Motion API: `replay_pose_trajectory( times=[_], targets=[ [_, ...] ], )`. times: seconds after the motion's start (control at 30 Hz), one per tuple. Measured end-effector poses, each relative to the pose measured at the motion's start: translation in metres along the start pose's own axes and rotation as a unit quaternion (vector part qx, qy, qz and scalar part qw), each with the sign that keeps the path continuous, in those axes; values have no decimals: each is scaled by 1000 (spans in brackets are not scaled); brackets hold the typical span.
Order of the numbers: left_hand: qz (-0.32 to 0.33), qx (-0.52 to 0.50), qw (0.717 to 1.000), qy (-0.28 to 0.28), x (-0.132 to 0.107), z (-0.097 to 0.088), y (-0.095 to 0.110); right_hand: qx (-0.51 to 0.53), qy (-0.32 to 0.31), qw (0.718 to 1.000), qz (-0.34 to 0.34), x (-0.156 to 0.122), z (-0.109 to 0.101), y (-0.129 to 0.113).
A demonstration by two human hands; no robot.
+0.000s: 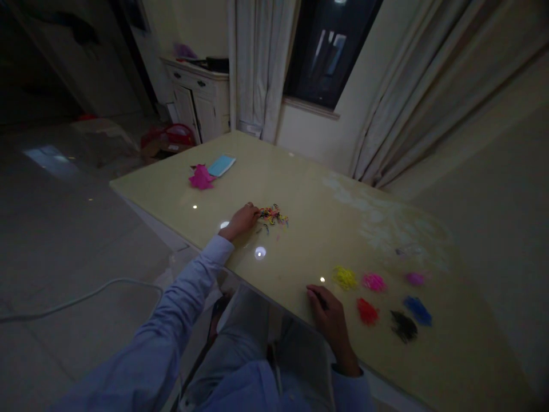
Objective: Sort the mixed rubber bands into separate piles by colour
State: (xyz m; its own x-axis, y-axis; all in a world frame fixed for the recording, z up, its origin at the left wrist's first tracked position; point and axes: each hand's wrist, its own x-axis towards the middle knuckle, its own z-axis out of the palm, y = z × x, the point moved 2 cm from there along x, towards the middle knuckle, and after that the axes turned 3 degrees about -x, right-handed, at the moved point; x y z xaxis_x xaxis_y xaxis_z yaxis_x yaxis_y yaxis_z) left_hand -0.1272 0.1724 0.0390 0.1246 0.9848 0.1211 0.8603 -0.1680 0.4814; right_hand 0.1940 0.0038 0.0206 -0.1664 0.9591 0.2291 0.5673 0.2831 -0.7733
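A mixed pile of small colourful rubber bands [271, 215] lies on the pale, glossy table [300, 263]. My left hand [244, 220] reaches to the pile's left edge, fingertips bent together against it. What they pinch, if anything, is too small to see. Close to the table's front edge rests my right hand [329, 315], its fingers curled; a dark patch between them could be a thing or shadow. Beyond it are single-colour heaps: yellow bands [345, 277], pink bands [374, 282], red bands [368, 312], black bands [404, 327], blue bands [417, 311] and a small purple heap [415, 278].
Toward the far left corner lie a crumpled magenta piece [202, 177] and a light blue flat rectangle [222, 165]. A clear, crinkled item [408, 250] sits at the right. Curtains [261, 68] hang behind the table; a white cable [115, 281] runs at the left.
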Motion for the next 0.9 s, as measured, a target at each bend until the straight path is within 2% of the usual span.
replay_pose_trajectory(
  times=[0.17, 0.4, 0.57, 0.67, 0.77, 0.83, 0.9],
  targets=[
    [-16, -36, 999, 7, 2, -8, 1, -2, 0, 1000, 1, 0, 0, 0],
    [-1, 138, 990, -28, -7, -24, 21, -3, -1, 1000, 11, -1, 0, 0],
    [9, 138, 990, -32, -8, -29, 20, 1, -3, 1000, 14, -2, 1, 1],
    [-16, 58, 998, -4, -4, -29, 13, 5, -1, 1000, 14, -2, 2, 3],
    [-73, -117, 990, 17, -2, -27, 10, 8, -2, 1000, 11, -2, 3, 3],
    [-126, -288, 949, 5, -7, -24, 14, 9, -2, 1000, 10, -2, 3, 3],
    [-163, -460, 873, -22, -18, -19, 25, 9, -3, 1000, 9, -2, 3, 3]
  ],
)
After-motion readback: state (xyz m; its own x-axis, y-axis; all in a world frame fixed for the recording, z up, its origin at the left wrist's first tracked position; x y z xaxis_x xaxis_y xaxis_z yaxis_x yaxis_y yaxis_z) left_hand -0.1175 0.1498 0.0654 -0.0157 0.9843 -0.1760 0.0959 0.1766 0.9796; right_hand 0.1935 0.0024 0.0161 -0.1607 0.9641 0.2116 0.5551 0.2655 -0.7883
